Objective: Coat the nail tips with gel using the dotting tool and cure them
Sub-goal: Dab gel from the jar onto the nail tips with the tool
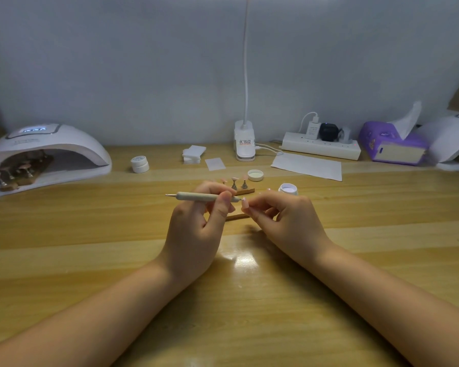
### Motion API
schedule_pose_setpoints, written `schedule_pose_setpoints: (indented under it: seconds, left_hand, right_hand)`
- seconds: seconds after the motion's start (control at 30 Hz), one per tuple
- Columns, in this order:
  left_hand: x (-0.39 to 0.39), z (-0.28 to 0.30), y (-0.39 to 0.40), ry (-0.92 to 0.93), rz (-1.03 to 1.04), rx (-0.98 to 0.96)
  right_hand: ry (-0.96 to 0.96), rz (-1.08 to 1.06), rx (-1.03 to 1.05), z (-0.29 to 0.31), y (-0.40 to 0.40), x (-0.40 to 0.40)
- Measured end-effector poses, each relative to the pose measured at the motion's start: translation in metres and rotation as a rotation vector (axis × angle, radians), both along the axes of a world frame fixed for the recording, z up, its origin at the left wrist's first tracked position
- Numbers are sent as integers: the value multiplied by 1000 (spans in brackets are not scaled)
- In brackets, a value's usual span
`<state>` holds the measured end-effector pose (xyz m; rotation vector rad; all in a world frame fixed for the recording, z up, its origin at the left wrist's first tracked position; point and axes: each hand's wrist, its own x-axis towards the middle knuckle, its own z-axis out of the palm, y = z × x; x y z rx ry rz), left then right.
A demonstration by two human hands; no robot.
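Your left hand (196, 221) pinches the dotting tool (203, 196) near its right end, so the slim matte barrel lies almost level and its fine metal point reaches the nail tip (245, 203) that your right hand (284, 221) holds between curled fingertips; you probably keep both hands low over the surface (90, 234) to steady them for the small pale tip. The open gel pot (288, 188) sits just beyond your right hand, within easy reach for reloading, with its round lid (255, 175) set aside behind it. More pinkish nail tips perch on small metal stands (239, 183) on a wooden strip just behind your hands, raised so that wet gel touches nothing. At far left the domed, glossy white curing lamp (45, 157) has its display lit, and racks of tips stand inside, apparently curing. The glossy wood-grain surface reflects the lamp light near your wrists.
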<state>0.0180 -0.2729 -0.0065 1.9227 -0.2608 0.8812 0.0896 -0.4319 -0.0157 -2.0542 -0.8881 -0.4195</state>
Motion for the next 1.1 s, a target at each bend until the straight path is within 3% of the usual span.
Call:
schedule_pose_setpoints:
  seconds: [1.1]
  left_hand:
    - [1, -2, 1, 14, -5, -21]
  right_hand:
    - [-3, 5, -3, 2, 0, -1]
